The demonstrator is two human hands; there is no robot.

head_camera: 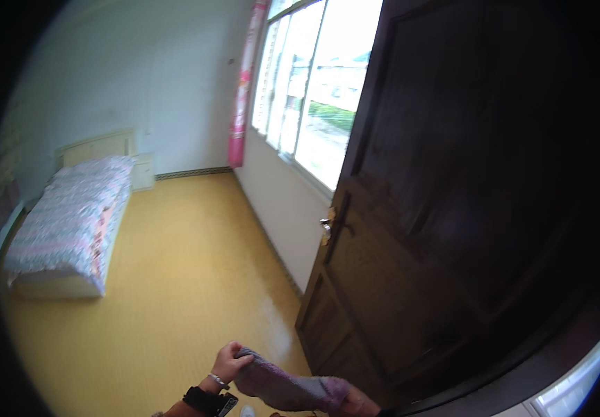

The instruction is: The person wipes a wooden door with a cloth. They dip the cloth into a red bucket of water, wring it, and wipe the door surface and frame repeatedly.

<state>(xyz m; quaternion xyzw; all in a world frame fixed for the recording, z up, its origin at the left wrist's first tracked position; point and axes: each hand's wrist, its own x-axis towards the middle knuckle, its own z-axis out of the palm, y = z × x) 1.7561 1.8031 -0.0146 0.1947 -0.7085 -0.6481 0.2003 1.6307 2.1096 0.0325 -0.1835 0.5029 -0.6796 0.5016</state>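
Observation:
A purple and grey cloth (pixel 292 388) is stretched between my two hands at the bottom of the head view. My left hand (pixel 228 362) grips its left end, with the thumb on top; a bracelet and a black wrist strap are on that arm. At the cloth's right end is my right hand (pixel 358 403), its fingers partly hidden by the fabric but closed on it. Just beyond my hands, on the right, stands a dark brown panelled door (pixel 383 271) with a metal handle (pixel 326 229).
A single bed (pixel 70 224) with a patterned cover stands at the left, beside a pale bedside cabinet (pixel 143 173). Yellow flooring (pixel 185 250) spans the room. A window (pixel 310 99) with a pink curtain (pixel 240 114) lies behind the door. One shoe tip (pixel 247 411) shows below.

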